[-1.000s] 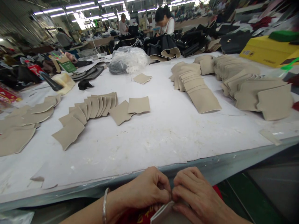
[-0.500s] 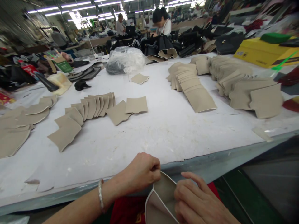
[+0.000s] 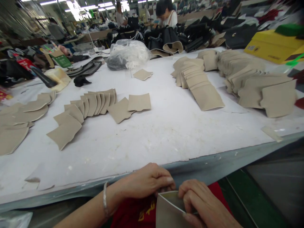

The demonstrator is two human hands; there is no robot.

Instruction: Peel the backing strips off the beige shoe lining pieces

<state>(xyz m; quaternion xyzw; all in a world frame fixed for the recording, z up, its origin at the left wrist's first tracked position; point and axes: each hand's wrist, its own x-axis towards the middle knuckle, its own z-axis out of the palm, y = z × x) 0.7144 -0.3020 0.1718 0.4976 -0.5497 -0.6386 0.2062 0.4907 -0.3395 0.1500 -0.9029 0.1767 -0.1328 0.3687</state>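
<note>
Low in front of me, past the table's near edge, are two beige leather-like panels [image 3: 167,210] with pale edges, meeting at one side and parted like a pocket. My left hand [image 3: 153,181], a silver bangle on its wrist, is closed on their upper left corner. The fingers of my right hand [image 3: 198,201] are bent over the upper right edge, partly inside the opening, and pinch the material. Below my hands shows a red cloth [image 3: 147,210] with yellow lettering. The lower part of the panels is cut off by the frame.
On the white-covered table [image 3: 142,139] lie fanned beige pieces [image 3: 95,103] at left and stacked beige pieces [image 3: 251,72] at right. Farther back are a plastic-wrapped bundle [image 3: 129,53], a yellow box [image 3: 270,47] and black bags [image 3: 171,39]. A co-worker [image 3: 167,15] sits beyond.
My left hand has moved slightly right and down, closer to my right hand. The panels have tipped, with the top edge now lower and more level. The view has shifted a little.
</note>
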